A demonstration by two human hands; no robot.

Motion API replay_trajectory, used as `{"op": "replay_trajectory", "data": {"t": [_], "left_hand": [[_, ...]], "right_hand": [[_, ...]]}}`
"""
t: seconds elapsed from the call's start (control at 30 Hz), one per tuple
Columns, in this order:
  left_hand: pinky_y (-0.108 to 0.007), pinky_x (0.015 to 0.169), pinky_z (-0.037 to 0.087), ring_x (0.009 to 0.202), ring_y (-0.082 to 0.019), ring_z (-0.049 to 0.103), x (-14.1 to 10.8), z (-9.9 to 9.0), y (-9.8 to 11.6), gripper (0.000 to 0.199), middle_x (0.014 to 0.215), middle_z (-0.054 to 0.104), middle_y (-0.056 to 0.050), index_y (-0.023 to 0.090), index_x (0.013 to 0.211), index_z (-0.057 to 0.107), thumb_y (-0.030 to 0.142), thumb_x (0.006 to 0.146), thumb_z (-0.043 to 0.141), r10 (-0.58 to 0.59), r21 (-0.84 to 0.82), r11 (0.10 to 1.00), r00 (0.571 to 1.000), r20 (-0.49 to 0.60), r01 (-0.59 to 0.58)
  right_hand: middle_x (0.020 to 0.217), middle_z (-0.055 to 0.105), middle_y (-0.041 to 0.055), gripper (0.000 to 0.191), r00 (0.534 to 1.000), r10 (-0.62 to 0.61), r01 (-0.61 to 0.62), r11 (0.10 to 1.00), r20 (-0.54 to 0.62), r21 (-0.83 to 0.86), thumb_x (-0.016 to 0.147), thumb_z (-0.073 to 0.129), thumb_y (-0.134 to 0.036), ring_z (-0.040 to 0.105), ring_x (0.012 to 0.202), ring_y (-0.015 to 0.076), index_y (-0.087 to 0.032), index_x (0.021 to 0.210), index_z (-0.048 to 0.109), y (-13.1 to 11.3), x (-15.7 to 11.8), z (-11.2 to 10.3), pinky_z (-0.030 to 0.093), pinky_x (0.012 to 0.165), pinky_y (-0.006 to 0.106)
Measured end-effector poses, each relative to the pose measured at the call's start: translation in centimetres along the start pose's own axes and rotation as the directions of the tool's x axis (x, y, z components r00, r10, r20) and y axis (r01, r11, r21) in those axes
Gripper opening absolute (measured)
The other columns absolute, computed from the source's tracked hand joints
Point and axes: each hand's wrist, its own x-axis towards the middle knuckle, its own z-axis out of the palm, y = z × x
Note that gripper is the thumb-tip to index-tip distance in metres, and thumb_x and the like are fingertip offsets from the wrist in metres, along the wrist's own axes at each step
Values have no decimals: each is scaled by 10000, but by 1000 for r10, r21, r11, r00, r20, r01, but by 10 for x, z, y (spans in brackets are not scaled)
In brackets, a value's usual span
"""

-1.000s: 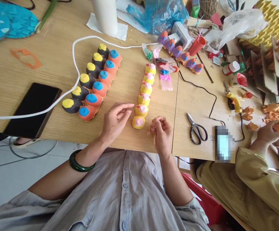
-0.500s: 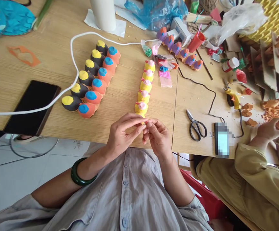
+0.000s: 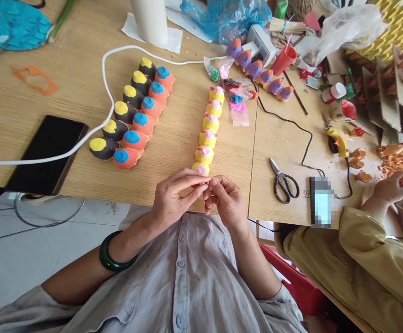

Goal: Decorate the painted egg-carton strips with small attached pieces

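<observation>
I have a tiny red bit (image 3: 207,182) pinched between the fingertips of my left hand (image 3: 173,196) and right hand (image 3: 227,201), thumbs and forefingers drawn together on it. It sits just in front of the near end of the yellow egg-carton strip (image 3: 208,137), whose bumps are topped with pink; my fingers partly cover that end. To its left lie a coral strip (image 3: 140,120) with blue tops and, touching it, a black strip (image 3: 123,111) with yellow tops. A white cord (image 3: 108,88) bends round these and runs across the black smartphone (image 3: 45,155). To my right are black-handled scissors (image 3: 284,182), a yellow glue gun (image 3: 338,141) and another person's hand (image 3: 390,192) at the orange carton pieces (image 3: 400,159).

Beyond the yellow strip, a small clear bag (image 3: 208,65) holds a green lump (image 3: 214,75), and a clear packet (image 3: 241,121) has something pink inside. Past the purple-and-orange strip (image 3: 257,70), a red cup (image 3: 283,61) leans with a pink straw (image 3: 288,42) in it, and a white-capped bottle (image 3: 333,93) lies near a tub (image 3: 340,112) showing red.
</observation>
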Motion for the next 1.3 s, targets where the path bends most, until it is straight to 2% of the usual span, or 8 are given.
{"op": "replay_trajectory", "data": {"t": [0.17, 0.37, 0.6, 0.83, 1.0, 1.07, 1.2, 1.3], "left_hand": [[-207, 843, 598, 925, -131, 761, 0, -2, 0, 138, 944, 790, -25, 194, 948, 786, 67, 929, 736, -5, 9, 1000, 1000, -15, 5], [-219, 804, 596, 845, -125, 751, 1, 0, 3, 160, 1012, 796, -40, 197, 1064, 795, 123, 928, 753, -61, -14, 998, 998, 1, 61], [-213, 785, 589, 845, -123, 742, 1, -1, 4, 137, 886, 789, -12, 208, 930, 799, 93, 938, 725, -91, -39, 995, 995, -40, 90], [-240, 763, 639, 835, -131, 752, -1, -1, 3, 282, 1076, 789, -57, 222, 1211, 785, 160, 941, 736, -181, -167, 969, 983, 15, 181], [-208, 760, 604, 836, -123, 744, 0, -2, 3, 134, 922, 793, -11, 230, 968, 820, 131, 936, 735, -154, -107, 983, 988, -11, 152], [-203, 756, 601, 826, -118, 741, 0, -2, 3, 141, 901, 788, -5, 229, 961, 817, 123, 940, 726, -163, -112, 981, 986, -16, 160], [-221, 754, 633, 843, -131, 754, 0, -2, 4, 149, 1001, 788, -30, 217, 1057, 812, 172, 935, 739, -221, -175, 960, 975, 11, 220], [-216, 736, 624, 811, -131, 749, 2, -3, 4, 91, 930, 792, -17, 221, 999, 814, 206, 937, 750, -240, -160, 957, 970, 36, 243]], "right_hand": [[662, 662, -37, 350, 1000, 1, -2, 1000, -7, -27, 865, 808, -518, 580, 494, 83, -194, 810, 689, 2, 0, -1, 557, 415, 199], [632, 651, -52, 342, 999, -4, 3, 1000, -34, -26, 835, 838, -505, 555, 447, 70, -195, 829, 694, 2, 1, -2, 519, 383, 182], [685, 664, -36, 348, 999, 33, -33, 999, -12, -17, 852, 820, -513, 574, 496, 77, -189, 828, 696, 2, 1, 0, 550, 399, 191], [655, 660, -43, 363, 998, 48, -48, 999, -28, 19, 814, 854, -515, 557, 457, 71, -186, 822, 699, -2, 1, -1, 536, 376, 187], [672, 661, -33, 367, 999, 42, -42, 999, -13, -7, 839, 830, -523, 560, 479, 76, -188, 798, 684, -1, 0, 0, 546, 384, 190], [686, 662, -33, 355, 999, 38, -39, 999, -8, -14, 842, 829, -515, 567, 494, 78, -189, 818, 690, 0, 0, 1, 555, 394, 193], [678, 658, -41, 352, 999, 37, -37, 999, -6, -27, 824, 849, -504, 561, 489, 75, -192, 846, 688, 0, 1, 1, 552, 397, 188], [682, 654, -43, 364, 999, 51, -51, 998, -6, -46, 828, 842, -517, 559, 495, 73, -192, 838, 678, -1, 1, 0, 553, 397, 185]]}}
